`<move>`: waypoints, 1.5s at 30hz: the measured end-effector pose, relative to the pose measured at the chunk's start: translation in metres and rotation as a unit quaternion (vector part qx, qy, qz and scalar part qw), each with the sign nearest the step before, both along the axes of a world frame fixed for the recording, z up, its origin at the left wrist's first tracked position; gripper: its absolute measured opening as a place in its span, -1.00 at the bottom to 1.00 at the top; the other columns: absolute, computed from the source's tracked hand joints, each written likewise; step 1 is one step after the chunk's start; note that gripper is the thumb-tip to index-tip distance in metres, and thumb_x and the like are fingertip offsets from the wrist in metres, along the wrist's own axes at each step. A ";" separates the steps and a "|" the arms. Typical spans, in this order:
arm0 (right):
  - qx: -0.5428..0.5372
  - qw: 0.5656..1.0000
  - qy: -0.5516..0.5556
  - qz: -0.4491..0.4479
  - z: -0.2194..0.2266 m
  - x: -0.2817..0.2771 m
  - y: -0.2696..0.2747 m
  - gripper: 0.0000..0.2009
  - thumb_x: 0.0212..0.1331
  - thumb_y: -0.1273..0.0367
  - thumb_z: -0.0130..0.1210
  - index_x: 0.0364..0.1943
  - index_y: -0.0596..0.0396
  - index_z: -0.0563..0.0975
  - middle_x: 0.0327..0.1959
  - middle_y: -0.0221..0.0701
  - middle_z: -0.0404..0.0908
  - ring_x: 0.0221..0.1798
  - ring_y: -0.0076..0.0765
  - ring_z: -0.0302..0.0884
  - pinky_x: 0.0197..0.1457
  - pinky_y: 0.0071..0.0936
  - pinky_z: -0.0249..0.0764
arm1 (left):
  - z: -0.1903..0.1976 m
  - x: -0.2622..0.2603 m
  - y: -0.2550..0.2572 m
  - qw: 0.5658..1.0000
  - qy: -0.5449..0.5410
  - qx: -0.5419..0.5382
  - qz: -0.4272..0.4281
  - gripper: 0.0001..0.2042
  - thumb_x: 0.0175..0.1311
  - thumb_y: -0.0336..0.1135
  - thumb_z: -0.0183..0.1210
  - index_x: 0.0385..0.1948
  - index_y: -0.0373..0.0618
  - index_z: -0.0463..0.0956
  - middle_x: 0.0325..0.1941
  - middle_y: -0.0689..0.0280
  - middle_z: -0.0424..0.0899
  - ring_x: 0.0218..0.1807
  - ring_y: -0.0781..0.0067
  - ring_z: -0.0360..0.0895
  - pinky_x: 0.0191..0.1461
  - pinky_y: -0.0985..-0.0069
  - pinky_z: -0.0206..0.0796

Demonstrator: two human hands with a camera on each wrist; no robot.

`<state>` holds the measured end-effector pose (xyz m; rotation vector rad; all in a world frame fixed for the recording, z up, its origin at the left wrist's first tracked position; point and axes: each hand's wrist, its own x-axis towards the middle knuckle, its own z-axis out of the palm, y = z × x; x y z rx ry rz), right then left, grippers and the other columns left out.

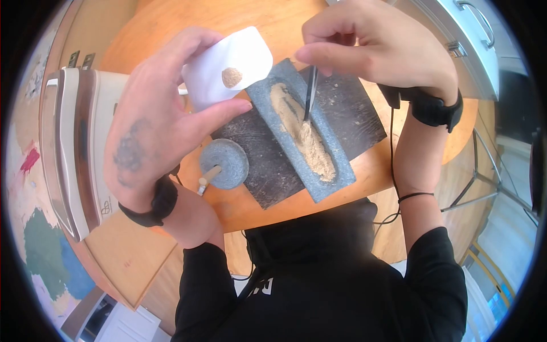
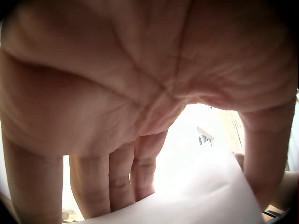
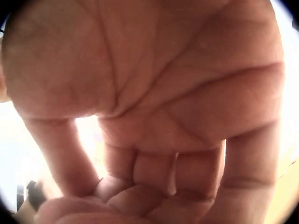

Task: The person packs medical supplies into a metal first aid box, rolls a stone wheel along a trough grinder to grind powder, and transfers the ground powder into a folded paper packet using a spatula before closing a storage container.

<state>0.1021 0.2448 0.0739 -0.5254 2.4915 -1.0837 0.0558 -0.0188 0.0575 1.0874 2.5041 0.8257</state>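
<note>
A small heap of tan powder [image 1: 231, 77] sits on a white paper [image 1: 228, 65] that the left hand [image 1: 156, 122] holds between thumb and curled fingers, just beside the upper end of the stone trough [image 1: 302, 134]. The trough's long axis runs diagonally, away from the person toward the paper. The right hand [image 1: 370, 45] pinches a thin dark tool [image 1: 310, 94], tip down in the trough's powder. A stone wheel [image 1: 224, 163] lies beside it. No writing is readable.

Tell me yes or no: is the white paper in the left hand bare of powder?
No: in the head view a small heap of tan powder sits on the white paper that the left hand holds.
</note>
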 end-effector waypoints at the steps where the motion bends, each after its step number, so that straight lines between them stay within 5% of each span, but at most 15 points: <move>1: 0.017 1.000 0.006 0.009 0.004 0.002 0.001 -0.65 0.35 0.27 0.10 -0.59 0.18 0.53 -0.72 -0.34 0.51 -0.69 -0.44 0.40 -0.57 -0.43 0.28 | 0.000 0.000 0.000 1.000 0.001 0.000 0.001 -0.40 -0.02 -0.39 0.49 0.12 -0.16 0.44 0.06 0.24 0.59 0.16 0.33 0.55 0.31 0.25 0.38; 4: -0.021 0.996 0.082 -0.040 -0.003 0.011 0.003 -0.67 0.35 0.30 0.10 -0.57 0.18 0.56 -0.72 -0.42 0.52 -0.69 -0.57 0.38 -0.59 -0.52 0.25 | -0.001 0.000 0.001 1.000 -0.019 0.005 0.000 -0.40 -0.02 -0.41 0.48 0.12 -0.15 0.44 0.04 0.24 0.61 0.14 0.34 0.56 0.31 0.24 0.38; 17: -0.191 0.955 0.093 -0.208 -0.013 0.011 0.022 -0.70 0.37 0.32 0.12 -0.54 0.15 0.59 -0.62 -0.54 0.53 -0.58 -0.74 0.36 -0.52 -0.73 0.26 | -0.002 -0.001 0.003 1.000 0.006 -0.016 -0.017 -0.44 -0.07 -0.42 0.50 0.04 -0.15 0.45 0.01 0.23 0.63 0.12 0.28 0.58 0.32 0.23 0.38; 27: -0.175 0.968 0.085 -0.160 -0.013 0.008 0.023 -0.69 0.36 0.32 0.12 -0.54 0.18 0.59 -0.61 -0.51 0.56 -0.57 -0.71 0.40 -0.51 -0.72 0.28 | -0.005 -0.003 0.001 0.999 0.029 -0.026 -0.015 -0.41 -0.08 -0.37 0.52 0.06 -0.16 0.45 0.02 0.19 0.63 0.12 0.25 0.59 0.31 0.21 0.38; 30: -0.111 0.972 0.084 -0.191 -0.009 0.011 0.013 -0.70 0.35 0.34 0.12 -0.55 0.20 0.59 -0.61 -0.51 0.56 -0.55 -0.70 0.42 -0.51 -0.69 0.29 | -0.005 -0.002 0.001 0.999 0.027 -0.025 -0.014 -0.40 -0.08 -0.35 0.53 0.07 -0.17 0.45 0.02 0.18 0.63 0.12 0.24 0.58 0.32 0.22 0.38; 32: -0.068 0.988 0.075 -0.113 -0.012 0.008 0.013 -0.71 0.34 0.34 0.11 -0.53 0.20 0.59 -0.65 -0.51 0.55 -0.57 -0.69 0.43 -0.51 -0.65 0.31 | -0.006 -0.003 0.001 0.999 0.031 -0.023 -0.018 -0.40 -0.08 -0.36 0.53 0.07 -0.18 0.45 0.01 0.18 0.63 0.11 0.25 0.58 0.32 0.23 0.37; 39: -0.005 0.995 0.041 -0.094 -0.015 -0.003 0.003 -0.69 0.33 0.35 0.08 -0.59 0.18 0.51 -0.72 -0.46 0.47 -0.65 -0.60 0.36 -0.54 -0.53 0.30 | -0.006 -0.002 0.002 0.999 0.029 -0.023 -0.018 -0.40 -0.08 -0.36 0.52 0.06 -0.20 0.45 0.00 0.18 0.62 0.10 0.27 0.58 0.32 0.25 0.37; 45: -0.039 0.995 0.043 -0.082 -0.016 -0.001 0.004 -0.69 0.32 0.34 0.09 -0.59 0.18 0.51 -0.73 -0.44 0.46 -0.66 -0.58 0.35 -0.54 -0.51 0.30 | -0.006 -0.003 0.003 0.999 0.026 -0.024 -0.020 -0.42 -0.08 -0.37 0.52 0.04 -0.19 0.46 0.01 0.19 0.62 0.09 0.28 0.58 0.31 0.26 0.38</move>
